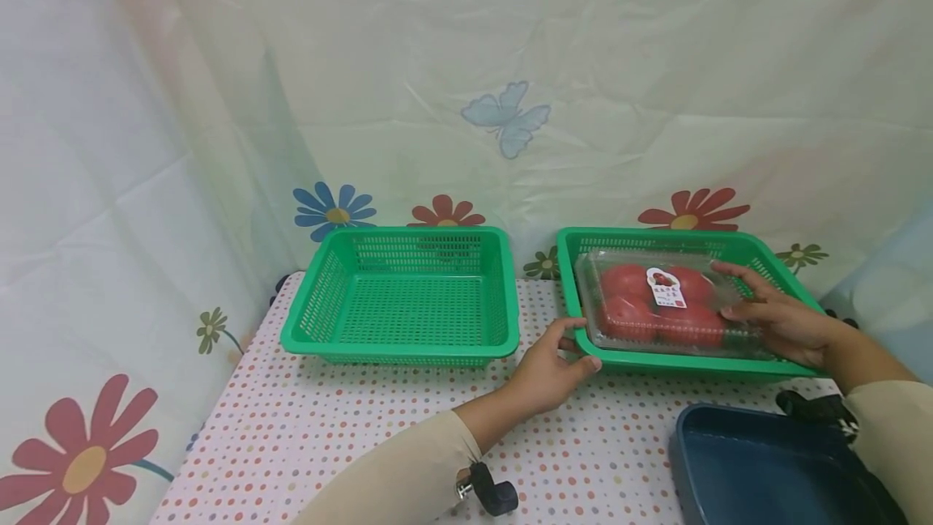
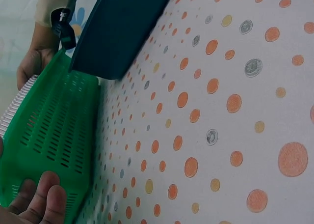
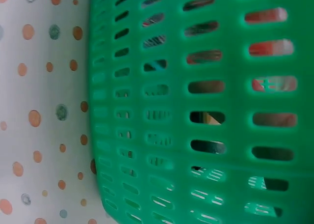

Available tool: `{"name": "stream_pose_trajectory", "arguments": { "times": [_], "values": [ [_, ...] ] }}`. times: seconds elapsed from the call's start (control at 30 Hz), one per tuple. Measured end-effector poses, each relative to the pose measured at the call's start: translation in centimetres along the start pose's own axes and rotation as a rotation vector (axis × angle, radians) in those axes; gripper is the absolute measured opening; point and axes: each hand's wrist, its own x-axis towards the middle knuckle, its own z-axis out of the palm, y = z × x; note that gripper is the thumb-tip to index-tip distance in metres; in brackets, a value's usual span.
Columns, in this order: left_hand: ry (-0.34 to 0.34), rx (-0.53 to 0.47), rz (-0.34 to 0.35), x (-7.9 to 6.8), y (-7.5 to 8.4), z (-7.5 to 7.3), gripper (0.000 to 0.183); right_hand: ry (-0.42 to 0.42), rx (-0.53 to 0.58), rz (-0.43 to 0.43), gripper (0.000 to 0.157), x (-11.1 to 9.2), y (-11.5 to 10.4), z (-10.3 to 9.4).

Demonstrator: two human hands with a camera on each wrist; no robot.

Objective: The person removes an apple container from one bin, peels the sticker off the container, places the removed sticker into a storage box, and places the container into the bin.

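A clear plastic box of tomatoes [image 1: 659,306] with a white label lies in the right green basket [image 1: 765,253]. My right hand [image 1: 790,326] grips the box's right end, thumb and a finger over the lid; its other fingers are hidden. At the basket's front left corner, my left hand [image 1: 550,371] holds the rim. In the left wrist view, several fingertips [image 2: 53,199] press the outside of the basket wall [image 2: 54,130]. The right wrist view is filled by the slotted basket wall [image 3: 235,101], with red showing through some slots; no hand appears there.
Another green basket [image 1: 411,310] with nothing in it stands to the left. A dark blue tray [image 1: 765,468] sits at the front right, under my right forearm. The table has a dotted cloth [image 1: 350,420], and a flowered curtain [image 1: 619,104] hangs behind.
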Motion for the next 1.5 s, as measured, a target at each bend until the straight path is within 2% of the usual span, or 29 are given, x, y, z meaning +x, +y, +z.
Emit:
{"name": "stream_pose_trajectory", "arguments": {
  "times": [0.13, 0.3, 0.53, 0.73, 0.93, 1.07, 1.33, 1.5],
  "values": [
    [0.01, -0.008, -0.009, 0.0, 0.0, 0.1, 0.057, -0.023, 0.0, -0.019, 0.08, -0.1, -0.1, -0.1],
    [0.012, -0.006, -0.004, -0.1, 0.1, 0.0, 0.058, -0.045, 0.06, -0.036, 0.079, -0.3, -0.1, -0.4],
    [0.015, -0.021, 0.003, -0.2, 0.2, 0.0, 0.061, -0.053, 0.094, -0.011, 0.08, -0.5, -0.4, -0.1],
    [0.04, -0.038, 0.015, 0.0, 0.1, 0.0, 0.054, -0.045, 0.16, 0.028, 0.076, -0.5, -0.5, 0.0],
    [0.072, -0.036, 0.004, 0.2, -0.2, 0.0, 0.052, -0.042, 0.087, 0.019, 0.084, -0.1, -0.6, 0.7],
    [0.084, -0.052, -0.003, 0.3, -0.4, 0.0, 0.053, -0.034, 0.063, 0.004, 0.083, 0.0, -0.6, 1.1],
    [0.077, -0.079, -0.005, 0.4, -0.5, -0.1, 0.055, -0.073, 0.186, -0.012, 0.072, -0.3, -0.8, 0.5],
    [0.072, -0.076, -0.02, 0.4, -0.2, -0.1, 0.055, -0.082, 0.248, -0.07, 0.065, -0.4, -0.5, 0.5]
  ]
}}
